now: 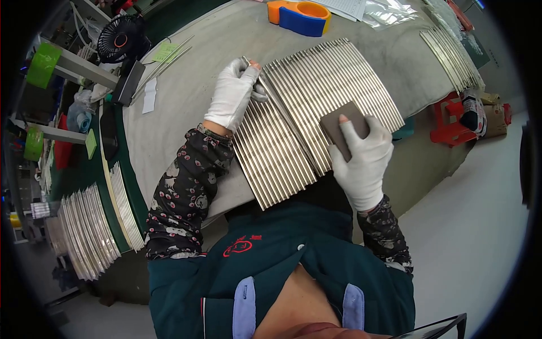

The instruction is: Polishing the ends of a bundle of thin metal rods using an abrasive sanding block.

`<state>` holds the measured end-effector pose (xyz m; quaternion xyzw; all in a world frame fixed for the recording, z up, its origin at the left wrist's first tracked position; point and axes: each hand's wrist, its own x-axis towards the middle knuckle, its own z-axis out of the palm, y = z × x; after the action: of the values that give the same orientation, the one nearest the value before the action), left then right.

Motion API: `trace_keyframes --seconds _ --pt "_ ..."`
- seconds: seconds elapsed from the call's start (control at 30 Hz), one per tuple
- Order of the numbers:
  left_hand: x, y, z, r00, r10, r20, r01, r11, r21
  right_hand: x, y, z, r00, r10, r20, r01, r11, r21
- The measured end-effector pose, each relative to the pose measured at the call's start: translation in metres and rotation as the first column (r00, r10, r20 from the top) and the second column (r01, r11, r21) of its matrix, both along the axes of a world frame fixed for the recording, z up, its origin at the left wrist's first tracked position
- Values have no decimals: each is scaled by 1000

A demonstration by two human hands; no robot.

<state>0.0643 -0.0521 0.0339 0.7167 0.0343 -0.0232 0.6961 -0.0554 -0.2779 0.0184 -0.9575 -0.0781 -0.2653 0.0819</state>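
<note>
Many thin silvery metal rods point(333, 73) lie side by side in two groups on the work table, with a narrow dark gap between them. My left hand point(236, 93), in a white glove with bare fingertips, is closed at the far end of that gap. Its thumb and fingers pinch the end of a metal rod point(282, 107), partly hidden by the glove. My right hand point(364, 158), gloved likewise, grips a flat grey-brown rectangular block point(344, 127), which looks like a sanding sponge. The block rests on the near right part of the larger rod group.
A roll of tape in an orange and blue holder point(299, 17) stands beyond the rods. More rods lie at the far right point(449, 59) and in bundles at the left point(87, 226). A black fan point(121, 38) is at the far left; a red stool point(451, 121) stands right.
</note>
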Motion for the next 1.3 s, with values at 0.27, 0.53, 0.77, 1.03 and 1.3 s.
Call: trace_keyframes --seconds 0.27,0.53,0.77,1.03,1.3 --pt "5 -5 0 997 30 -73 -30 1000 9 -8 -13 5 998 61 16 -62 997 51" --pt "18 -4 -3 989 20 145 -128 599 791 -27 -28 -1 992 116 52 -123 980 155" --pt "4 19 -31 852 -464 241 -172 187 967 -37 -31 -2 992 125 7 -125 976 178" --pt "-6 40 -31 820 -568 71 -45 59 997 -39 -26 -1 988 151 -38 -141 972 187" --pt "-2 34 -37 824 -554 116 -67 109 992 -45 -5 -2 971 236 -45 -221 950 221"
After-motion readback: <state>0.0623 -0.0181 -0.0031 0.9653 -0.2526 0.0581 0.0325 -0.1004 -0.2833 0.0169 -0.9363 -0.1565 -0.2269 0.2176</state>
